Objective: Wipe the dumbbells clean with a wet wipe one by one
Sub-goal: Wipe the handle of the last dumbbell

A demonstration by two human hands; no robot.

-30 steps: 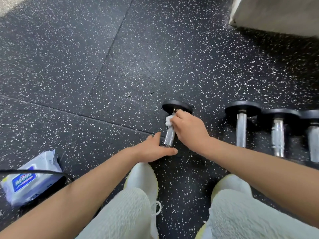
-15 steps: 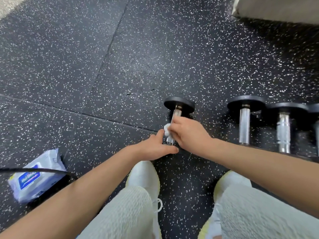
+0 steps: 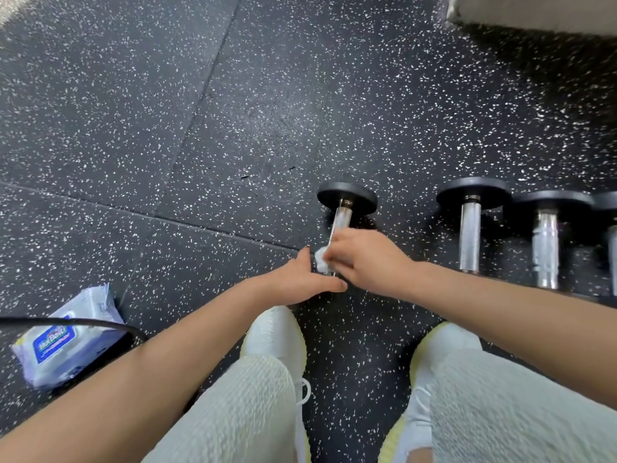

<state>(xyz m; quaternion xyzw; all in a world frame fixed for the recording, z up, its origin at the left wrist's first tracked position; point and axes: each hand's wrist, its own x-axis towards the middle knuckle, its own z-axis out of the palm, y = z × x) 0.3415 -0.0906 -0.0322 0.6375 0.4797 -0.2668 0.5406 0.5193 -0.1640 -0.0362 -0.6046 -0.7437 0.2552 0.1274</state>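
Observation:
A small dumbbell [image 3: 344, 208] with a chrome handle and black end plates lies on the speckled rubber floor in front of my feet. My right hand [image 3: 370, 262] holds a bunched white wet wipe [image 3: 321, 259] wrapped against the near part of its handle. My left hand [image 3: 303, 279] rests over the dumbbell's near end, which it hides, thumb laid across toward my right hand. To the right lie three more dumbbells [image 3: 470, 228] side by side, handles pointing toward me.
A pack of wet wipes [image 3: 63, 342] lies on the floor at the left, with a black cable [image 3: 100, 324] across it. My white shoes [image 3: 277, 332] and knees fill the foreground. A pale block [image 3: 534, 11] stands at the top right.
My right hand has slid the wipe down the handle toward me, from near the far plate to the near part. The left hand has stayed on the near end.

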